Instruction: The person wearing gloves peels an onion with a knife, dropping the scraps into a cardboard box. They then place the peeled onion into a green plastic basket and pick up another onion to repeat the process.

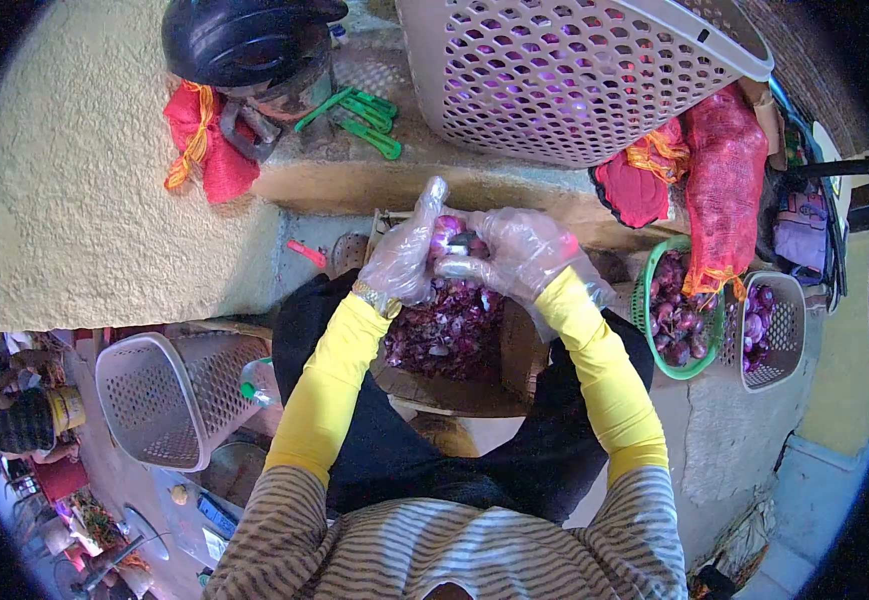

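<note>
My left hand (406,250), in a clear plastic glove, grips a red onion (445,232), its thumb stretched out along the far side. Against the onion's right side, my gloved right hand (519,248) is closed on what looks like a small knife (468,243). Only a dark bit of the blade and a pink spot at the palm show; the rest is covered by fingers and glove. Below both hands, between my knees, an open cardboard box (522,365) holds a heap of purple onion skins (444,335).
A big perforated basket (579,85) of onions stands on the ledge, near green cutters (359,112) and a black helmet (239,40). Right are a red mesh sack (722,190), a green basket (644,300) and a grey basket (796,325) of onions. Another basket (144,400) lies left.
</note>
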A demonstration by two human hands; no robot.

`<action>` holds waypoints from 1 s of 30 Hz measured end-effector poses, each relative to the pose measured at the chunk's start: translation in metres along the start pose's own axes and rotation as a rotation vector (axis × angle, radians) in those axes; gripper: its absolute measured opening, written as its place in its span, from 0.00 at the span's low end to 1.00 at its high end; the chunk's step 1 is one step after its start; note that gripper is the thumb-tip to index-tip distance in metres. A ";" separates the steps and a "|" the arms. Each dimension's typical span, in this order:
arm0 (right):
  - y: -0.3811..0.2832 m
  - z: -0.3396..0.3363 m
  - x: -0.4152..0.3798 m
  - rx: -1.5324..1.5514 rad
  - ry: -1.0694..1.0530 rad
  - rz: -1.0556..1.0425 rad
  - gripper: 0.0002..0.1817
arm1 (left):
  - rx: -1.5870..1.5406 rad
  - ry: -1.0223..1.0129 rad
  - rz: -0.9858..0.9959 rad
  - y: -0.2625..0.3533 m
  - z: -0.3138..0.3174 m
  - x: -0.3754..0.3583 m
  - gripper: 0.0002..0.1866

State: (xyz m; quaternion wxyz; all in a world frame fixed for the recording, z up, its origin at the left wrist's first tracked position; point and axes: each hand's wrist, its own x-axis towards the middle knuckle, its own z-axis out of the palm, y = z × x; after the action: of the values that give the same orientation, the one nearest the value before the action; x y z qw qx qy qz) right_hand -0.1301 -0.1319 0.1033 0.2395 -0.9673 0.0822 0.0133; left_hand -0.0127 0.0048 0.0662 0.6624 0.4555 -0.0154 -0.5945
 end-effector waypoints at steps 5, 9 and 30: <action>-0.003 -0.001 -0.001 -0.013 0.000 0.006 0.37 | 0.054 0.041 0.045 -0.002 -0.001 0.001 0.34; 0.000 0.002 -0.001 0.005 0.019 -0.017 0.36 | 0.047 0.008 0.039 -0.001 0.000 0.001 0.33; -0.002 0.002 0.000 -0.032 0.017 -0.016 0.34 | 0.098 0.085 0.003 0.001 0.000 -0.002 0.34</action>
State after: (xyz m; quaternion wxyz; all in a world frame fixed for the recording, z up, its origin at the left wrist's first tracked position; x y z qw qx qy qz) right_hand -0.1299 -0.1292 0.1022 0.2231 -0.9718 0.0764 0.0044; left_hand -0.0123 0.0062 0.0681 0.6402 0.5121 -0.0169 -0.5724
